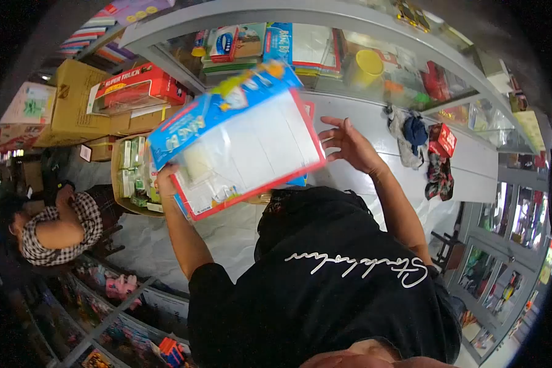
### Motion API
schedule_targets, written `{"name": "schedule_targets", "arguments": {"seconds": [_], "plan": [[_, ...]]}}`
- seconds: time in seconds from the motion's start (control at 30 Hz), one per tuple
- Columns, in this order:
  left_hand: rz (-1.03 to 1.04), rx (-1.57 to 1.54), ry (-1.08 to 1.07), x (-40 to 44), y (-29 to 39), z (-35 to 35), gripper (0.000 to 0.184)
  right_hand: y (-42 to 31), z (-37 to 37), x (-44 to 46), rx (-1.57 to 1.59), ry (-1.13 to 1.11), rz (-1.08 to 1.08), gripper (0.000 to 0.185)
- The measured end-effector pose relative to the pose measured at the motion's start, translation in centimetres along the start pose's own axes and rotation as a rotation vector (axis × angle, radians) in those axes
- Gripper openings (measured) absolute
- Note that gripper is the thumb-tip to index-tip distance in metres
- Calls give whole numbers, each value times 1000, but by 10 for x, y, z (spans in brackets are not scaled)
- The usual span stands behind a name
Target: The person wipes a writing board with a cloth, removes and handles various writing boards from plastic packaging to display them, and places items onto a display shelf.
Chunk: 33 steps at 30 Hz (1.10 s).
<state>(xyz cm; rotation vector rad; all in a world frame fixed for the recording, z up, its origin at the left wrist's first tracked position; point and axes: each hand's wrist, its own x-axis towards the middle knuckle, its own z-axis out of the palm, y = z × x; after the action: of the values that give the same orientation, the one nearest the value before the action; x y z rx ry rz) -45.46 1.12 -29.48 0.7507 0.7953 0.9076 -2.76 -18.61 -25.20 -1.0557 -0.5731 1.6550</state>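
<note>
A flat plastic-wrapped whiteboard pack [257, 147] with a red frame and a blue printed header is held up in front of me, tilted. My left hand [167, 180] grips its lower left corner, the fingers partly hidden by the pack. Just off the pack's right edge is my right hand [352, 146], its fingers spread and holding nothing. Beyond the pack, similar blue and red packs [313, 46] are stacked inside a glass display case [239, 12].
A yellow cup [367, 69] stands in the case. Cloths [411, 136] and a red box [442, 140] lie on the grey ledge at right. At left are a red truck box [138, 90], cartons [80, 101], an open box of small packs [132, 165] and a seated person [64, 227].
</note>
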Motion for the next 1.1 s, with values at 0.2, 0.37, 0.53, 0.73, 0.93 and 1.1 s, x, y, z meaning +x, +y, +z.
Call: {"name": "schedule_targets", "arguments": {"seconds": [0.2, 0.37, 0.53, 0.73, 0.93, 1.1], "plan": [[-441, 323, -39, 45, -4, 24, 40, 41, 17, 9, -251, 140, 138, 46], [-198, 549, -143, 81, -26, 33, 34, 59, -1, 23, -180, 184, 63, 50], [-40, 966, -162, 108, -35, 31, 42, 70, -1, 29, -310, 221, 47, 61], [70, 1801, 37, 106, -13, 89, 50, 72, -2, 24, -447, 269, 56, 62], [331, 1082, -86, 148, -49, 202, 38, 77, -2, 27, -410, 275, 64, 61], [227, 1527, -104, 154, -35, 278, 29, 68, 1, 12, -438, 284, 88, 61]]}}
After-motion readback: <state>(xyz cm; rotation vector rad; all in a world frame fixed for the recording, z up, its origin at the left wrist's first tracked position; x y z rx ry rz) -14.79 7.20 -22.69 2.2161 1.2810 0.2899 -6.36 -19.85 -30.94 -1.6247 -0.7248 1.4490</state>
